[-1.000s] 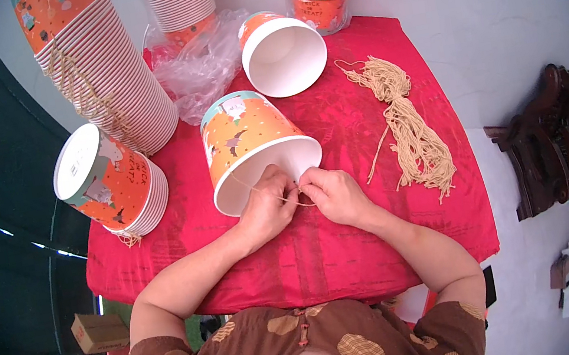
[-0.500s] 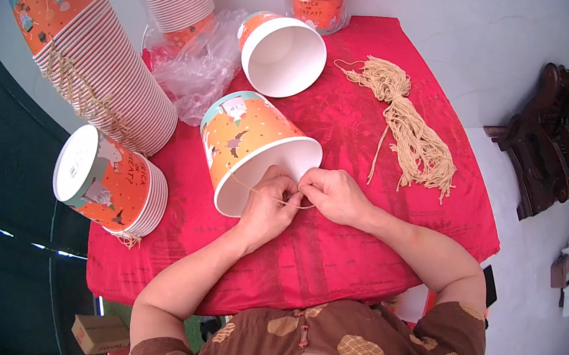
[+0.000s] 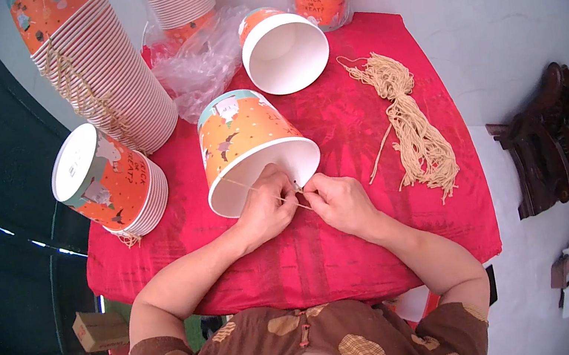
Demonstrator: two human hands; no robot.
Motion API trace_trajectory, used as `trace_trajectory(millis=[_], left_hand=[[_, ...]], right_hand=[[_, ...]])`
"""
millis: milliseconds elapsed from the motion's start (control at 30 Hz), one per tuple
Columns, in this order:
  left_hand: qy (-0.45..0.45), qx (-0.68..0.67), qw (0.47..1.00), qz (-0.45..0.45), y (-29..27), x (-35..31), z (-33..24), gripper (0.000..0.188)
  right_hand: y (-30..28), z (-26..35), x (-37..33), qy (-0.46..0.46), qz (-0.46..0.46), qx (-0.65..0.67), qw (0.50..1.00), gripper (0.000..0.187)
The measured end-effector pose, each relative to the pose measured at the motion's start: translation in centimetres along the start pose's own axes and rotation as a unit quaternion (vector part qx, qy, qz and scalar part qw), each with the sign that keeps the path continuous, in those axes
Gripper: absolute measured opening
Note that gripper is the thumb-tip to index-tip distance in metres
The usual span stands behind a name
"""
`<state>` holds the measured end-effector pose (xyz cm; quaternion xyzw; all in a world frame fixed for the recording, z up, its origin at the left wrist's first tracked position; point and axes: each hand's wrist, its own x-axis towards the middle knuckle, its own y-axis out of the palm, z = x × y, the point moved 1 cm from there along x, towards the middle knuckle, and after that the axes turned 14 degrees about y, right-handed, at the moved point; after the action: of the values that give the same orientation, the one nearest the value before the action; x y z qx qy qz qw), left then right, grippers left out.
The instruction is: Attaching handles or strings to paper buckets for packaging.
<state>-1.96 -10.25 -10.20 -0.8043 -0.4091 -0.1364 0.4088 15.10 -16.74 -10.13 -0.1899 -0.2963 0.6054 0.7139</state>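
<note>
An orange paper bucket (image 3: 246,130) with a white inside and printed figures lies tilted on the red cloth, its mouth toward me. A thin tan cord (image 3: 237,182) runs from the left of its rim across my left hand. My left hand (image 3: 267,201) is closed at the bucket's mouth, fingers bent and pinching the cord. Just beside it, my right hand (image 3: 340,202) pinches at the cord by the rim's right side. Both sets of fingertips nearly meet, and they hide the exact spot where the cord joins the rim.
A bundle of tan cords (image 3: 405,127) lies at the right. Behind stands another tilted bucket (image 3: 285,53), next to a crumpled clear plastic bag (image 3: 202,67). Nested buckets (image 3: 112,180) and a tall stack (image 3: 109,71) with cords hanging from it rise at the left.
The bucket has shifted slightly left. The cord across my left hand looks straighter, and my right fingertips have moved a little rightward, away from the left ones.
</note>
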Motion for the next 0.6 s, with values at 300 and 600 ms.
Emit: trace_trajectory(millis=[300,600], left_hand=[[-0.014,0.021,1.000,-0.011,0.14,0.17,-0.17,0.008],[-0.020,0.041,0.999,-0.028,0.18,0.27,-0.14,0.009]], right_hand=[[-0.13,-0.27,-0.05,0.024,0.002,-0.007,1.000,0.008],[-0.16,-0.16,-0.04,0.034,0.003,-0.011,0.999,0.013]])
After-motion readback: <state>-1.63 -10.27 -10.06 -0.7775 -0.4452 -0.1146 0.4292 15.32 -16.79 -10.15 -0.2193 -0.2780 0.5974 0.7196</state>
